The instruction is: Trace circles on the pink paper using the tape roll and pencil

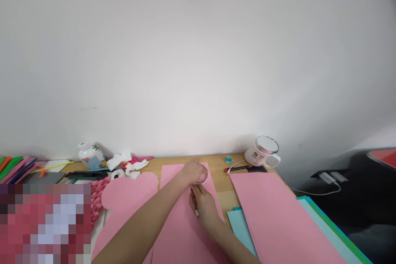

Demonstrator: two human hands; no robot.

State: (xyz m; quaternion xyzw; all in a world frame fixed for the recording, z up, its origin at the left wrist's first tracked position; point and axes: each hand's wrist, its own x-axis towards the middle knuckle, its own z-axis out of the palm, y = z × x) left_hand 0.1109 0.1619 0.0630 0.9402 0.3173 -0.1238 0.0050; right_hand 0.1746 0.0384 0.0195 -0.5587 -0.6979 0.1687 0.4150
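A pink paper sheet [181, 231] lies on the wooden table in front of me. My left hand [192, 172] presses a small round clear object [202, 177], like a tape roll or cup, down onto the sheet's far end, with its fingers closed over it. Just below it, my right hand [206, 208] grips a red pencil [194, 203] whose tip points up toward the round object's edge. A cut pink shape with rounded lobes [130, 192] rests to the left of the sheet.
A stack of pink, blue and green sheets [278, 218] lies at the right. A white mug [262, 152], a small teal cap [228, 159] and a cable sit near the wall. Crumpled white paper [123, 161], a painted jar [89, 154] and coloured strips [15, 165] crowd the left.
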